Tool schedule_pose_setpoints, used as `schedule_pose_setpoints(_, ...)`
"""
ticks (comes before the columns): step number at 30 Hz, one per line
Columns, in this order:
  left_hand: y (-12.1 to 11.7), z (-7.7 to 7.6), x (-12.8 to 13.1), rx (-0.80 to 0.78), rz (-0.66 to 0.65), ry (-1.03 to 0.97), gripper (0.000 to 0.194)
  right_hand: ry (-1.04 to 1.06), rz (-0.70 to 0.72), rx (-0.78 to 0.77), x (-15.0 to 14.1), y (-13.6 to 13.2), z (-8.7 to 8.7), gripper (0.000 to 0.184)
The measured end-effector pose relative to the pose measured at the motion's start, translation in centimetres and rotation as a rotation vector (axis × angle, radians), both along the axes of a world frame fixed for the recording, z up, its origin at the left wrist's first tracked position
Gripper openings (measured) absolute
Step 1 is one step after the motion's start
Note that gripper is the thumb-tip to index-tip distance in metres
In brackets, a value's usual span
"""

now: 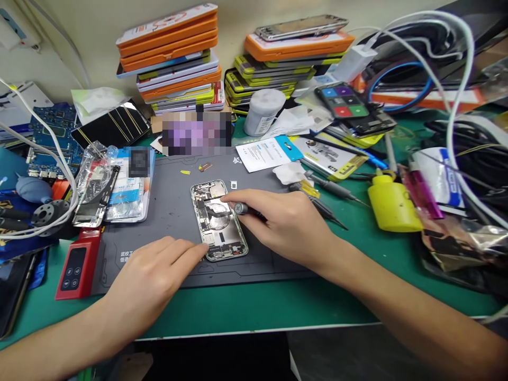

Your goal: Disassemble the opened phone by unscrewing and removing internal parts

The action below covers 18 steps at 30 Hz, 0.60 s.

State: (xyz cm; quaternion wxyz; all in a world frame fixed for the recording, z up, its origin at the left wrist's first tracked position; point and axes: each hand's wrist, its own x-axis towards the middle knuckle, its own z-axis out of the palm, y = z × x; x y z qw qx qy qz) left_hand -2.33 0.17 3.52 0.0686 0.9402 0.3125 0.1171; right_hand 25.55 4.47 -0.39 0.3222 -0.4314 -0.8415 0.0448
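1. While our left hand (153, 275) reaches in from the near left, its fingers lie bent and close together, tips at the near left corner of the opened phone (220, 225); probably this steadies the frame. We cannot tell whether they grip or only press, since the thumb is out of sight.

2. Our right hand (291, 219) has its index finger and thumb closed round a dark tool (239, 208) with a grey round end, likely pinched so for fine control. We cannot make out where its tip sits.

3. The phone lies flat, insides up, on our grey mat (170, 201), in front of us, probably to keep every part in easy reach.

4. It sits between our hands: the left fingertips meet its near corner, and the right index fingertip comes over its far right part; we cannot tell whether that one touches.

5. Just beyond its far right corner we have a small white square (234, 185), apart from the phone, perhaps set there to stay in view.
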Motion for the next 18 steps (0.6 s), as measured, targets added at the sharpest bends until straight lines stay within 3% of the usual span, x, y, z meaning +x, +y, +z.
schedule_pose_setpoints(10, 0.0, 0.1, 0.3, 0.052, 0.026, 0.005, 0.027, 0.025, -0.002, -0.043, 0.0, -0.1, 0.1, 0.035)
schedule_pose_setpoints(14, 0.2, 0.0, 1.0, 0.078, 0.063, 0.092, 0.025, 0.224, -0.106, -0.194, -0.2, -0.2, 1.0, 0.035)
schedule_pose_setpoints(18, 1.0, -0.1, 0.6, 0.12, 0.1, 0.127, 0.015, 0.475, -0.136, -0.371, 0.0, 0.5, 0.7, 0.052)
